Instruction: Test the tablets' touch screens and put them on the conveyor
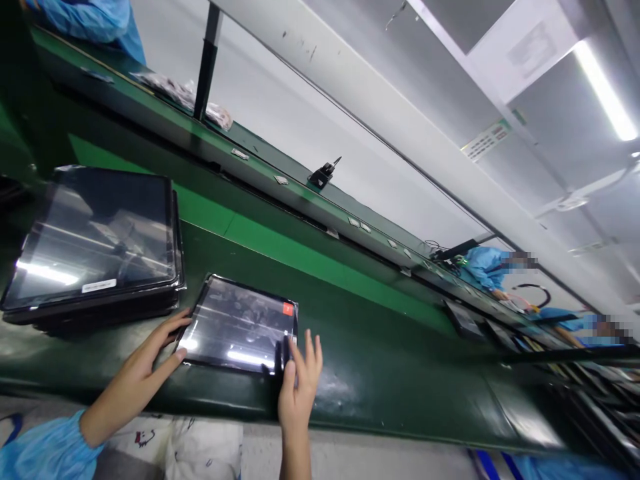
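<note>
A glossy black tablet-like panel (239, 325) with a small red tag near its far right corner lies flat on the dark green conveyor belt (380, 353). My left hand (150, 357) touches the panel's left edge, its fingers stretched along the rim. My right hand (299, 380) is at the panel's near right corner, fingers spread and upright, thumb against the edge. Neither hand lifts the panel off the belt.
A stack of larger black panels (95, 243) with a white label sits to the left. More panels (500, 330) lie far down the belt. A black post (207, 60) and clear bags (183, 93) stand on the far rail. People in blue coats (487, 267) work at right.
</note>
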The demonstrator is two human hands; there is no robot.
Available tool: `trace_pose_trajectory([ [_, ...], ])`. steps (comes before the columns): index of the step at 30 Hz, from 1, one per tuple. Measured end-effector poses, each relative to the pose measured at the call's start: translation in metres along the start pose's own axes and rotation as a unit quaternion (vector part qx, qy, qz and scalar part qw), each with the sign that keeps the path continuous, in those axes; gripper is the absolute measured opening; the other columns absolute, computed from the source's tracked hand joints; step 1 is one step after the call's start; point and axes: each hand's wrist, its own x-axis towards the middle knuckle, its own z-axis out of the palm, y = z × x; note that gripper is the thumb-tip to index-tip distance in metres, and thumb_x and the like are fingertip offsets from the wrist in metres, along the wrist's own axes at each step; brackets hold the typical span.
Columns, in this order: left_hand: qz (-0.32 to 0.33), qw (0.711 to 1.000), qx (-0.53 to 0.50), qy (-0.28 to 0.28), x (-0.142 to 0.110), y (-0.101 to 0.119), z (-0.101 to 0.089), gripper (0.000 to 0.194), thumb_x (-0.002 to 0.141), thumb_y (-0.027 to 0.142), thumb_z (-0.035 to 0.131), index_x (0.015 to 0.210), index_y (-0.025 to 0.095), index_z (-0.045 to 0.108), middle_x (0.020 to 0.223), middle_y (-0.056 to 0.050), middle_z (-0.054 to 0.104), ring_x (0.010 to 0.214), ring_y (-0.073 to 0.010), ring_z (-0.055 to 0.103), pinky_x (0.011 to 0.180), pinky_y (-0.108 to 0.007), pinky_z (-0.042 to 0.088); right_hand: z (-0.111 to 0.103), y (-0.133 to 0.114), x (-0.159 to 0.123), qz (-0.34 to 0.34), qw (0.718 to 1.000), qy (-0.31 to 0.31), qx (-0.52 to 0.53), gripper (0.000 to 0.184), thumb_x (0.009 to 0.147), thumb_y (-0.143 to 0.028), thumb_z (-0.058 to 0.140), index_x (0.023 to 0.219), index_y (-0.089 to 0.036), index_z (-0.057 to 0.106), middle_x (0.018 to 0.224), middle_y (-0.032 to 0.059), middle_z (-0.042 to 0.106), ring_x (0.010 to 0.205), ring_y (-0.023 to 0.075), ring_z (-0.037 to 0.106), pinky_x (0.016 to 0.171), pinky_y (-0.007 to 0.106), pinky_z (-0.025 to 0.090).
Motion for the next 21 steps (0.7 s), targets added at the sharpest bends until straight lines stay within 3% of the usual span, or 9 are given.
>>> trace_pose_trajectory([
  [4, 0.009, 1.0, 0.002, 0.004, 0.0, 0.003, 0.0, 0.043, 0.095, 0.048, 0.051, 0.135, 0.032, 0.05, 0.154, -0.002, 0.042, 0.142, -0.0272, 0.04, 0.116, -0.048, 0.036, -0.002, 0.007, 0.019, 0.085, 0.996, -0.024, -0.031, 0.04, 0.1, -0.04, 0.042, 0.127, -0.021, 0.065, 0.158, 0.0138, 0.037, 0.151, 0.0355, 0.018, 0.113, 0.067, 0.028],
  [9, 0.009, 1.0, 0.008, 0.005, 0.0, 0.005, 0.0, 0.042, 0.096, 0.048, 0.05, 0.134, 0.033, 0.05, 0.154, -0.002, 0.043, 0.142, -0.0263, 0.041, 0.115, -0.047, 0.039, -0.004, -0.011, 0.015, 0.037, 0.999, -0.036, -0.002, 0.036, 0.101, -0.035, 0.041, 0.126, -0.023, 0.065, 0.159, 0.0108, 0.036, 0.152, 0.0329, 0.015, 0.113, 0.067, 0.029],
  [13, 0.015, 1.0, 0.01, 0.003, 0.0, 0.004, 0.0, 0.042, 0.096, 0.046, 0.051, 0.136, 0.032, 0.049, 0.155, -0.003, 0.041, 0.142, -0.027, 0.04, 0.115, -0.046, 0.039, -0.012, -0.047, 0.013, -0.08, 0.978, -0.191, 0.006, 0.035, 0.1, -0.033, 0.044, 0.129, -0.032, 0.064, 0.165, 0.0012, 0.021, 0.154, 0.0357, 0.007, 0.113, 0.065, 0.031],
  [17, 0.011, 1.0, -0.002, -0.001, 0.001, 0.004, -0.001, 0.043, 0.097, 0.046, 0.05, 0.137, 0.03, 0.049, 0.155, -0.005, 0.04, 0.143, -0.029, 0.038, 0.117, -0.051, 0.036, -0.012, -0.064, 0.03, -0.127, 0.937, -0.324, -0.016, 0.035, 0.097, -0.039, 0.051, 0.13, -0.038, 0.062, 0.166, -0.003, 0.016, 0.153, 0.039, 0.004, 0.115, 0.069, 0.026],
  [19, 0.009, 1.0, -0.014, -0.004, 0.001, 0.005, -0.002, 0.042, 0.097, 0.045, 0.05, 0.137, 0.03, 0.048, 0.156, -0.005, 0.039, 0.143, -0.0289, 0.037, 0.117, -0.052, 0.035, -0.008, -0.06, 0.045, -0.106, 0.933, -0.342, -0.04, 0.034, 0.099, -0.039, 0.047, 0.129, -0.038, 0.063, 0.165, -0.0026, 0.02, 0.153, 0.0392, 0.005, 0.114, 0.073, 0.022],
  [21, 0.006, 1.0, -0.025, -0.007, 0.001, 0.006, -0.002, 0.041, 0.097, 0.045, 0.05, 0.136, 0.03, 0.049, 0.156, -0.005, 0.038, 0.143, -0.0287, 0.037, 0.117, -0.052, 0.034, -0.004, -0.054, 0.058, -0.054, 0.949, -0.302, -0.079, 0.038, 0.102, -0.038, 0.04, 0.131, -0.032, 0.063, 0.164, 0.0026, 0.022, 0.153, 0.04, 0.004, 0.114, 0.075, 0.018],
])
